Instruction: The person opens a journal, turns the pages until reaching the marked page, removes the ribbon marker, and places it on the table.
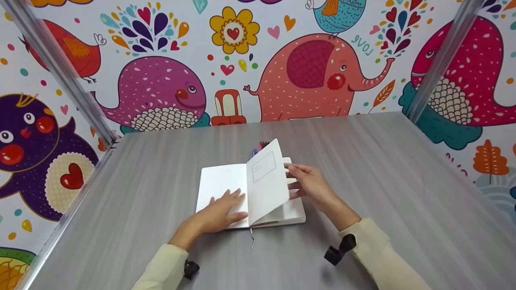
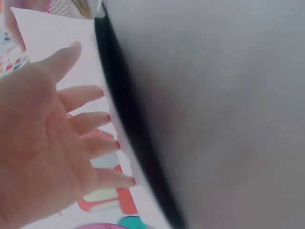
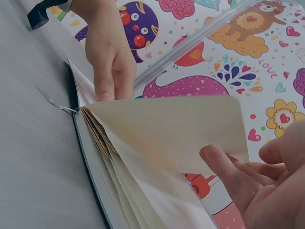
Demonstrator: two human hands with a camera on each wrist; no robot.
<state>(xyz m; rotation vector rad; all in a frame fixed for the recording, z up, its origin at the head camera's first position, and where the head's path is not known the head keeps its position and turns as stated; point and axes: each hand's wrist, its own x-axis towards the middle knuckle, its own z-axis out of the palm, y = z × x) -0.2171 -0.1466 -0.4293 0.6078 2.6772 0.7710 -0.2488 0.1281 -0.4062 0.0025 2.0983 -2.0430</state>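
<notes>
Grip, right hand [image 1: 314, 183]: not clenched; the fingers reach fairly straight behind the raised leaf [image 1: 266, 191] and touch its underside, while the thumb appears to stand just off the edge.
Grip, left hand [image 1: 221, 210]: spread and holding nothing, palm down, resting on the left page [image 1: 221, 177] with fingertips toward the spine.
Notebook, place: spread on the worktop [image 1: 149, 209] between the two forearms, its ribbon [image 1: 253, 238] trailing toward the person.
Long axis: the spine runs from the person toward the back wall; the leaf hinges along it.
Leaf from the right grip: directly to its left, tilted up over the right-hand pages [image 1: 296, 215], free edge at the fingers.
Nearer hand: right for the free edge; left for the spine.
Judgement: any swing turns on that hinge, leftward, where the left hand occupies the page.
</notes>
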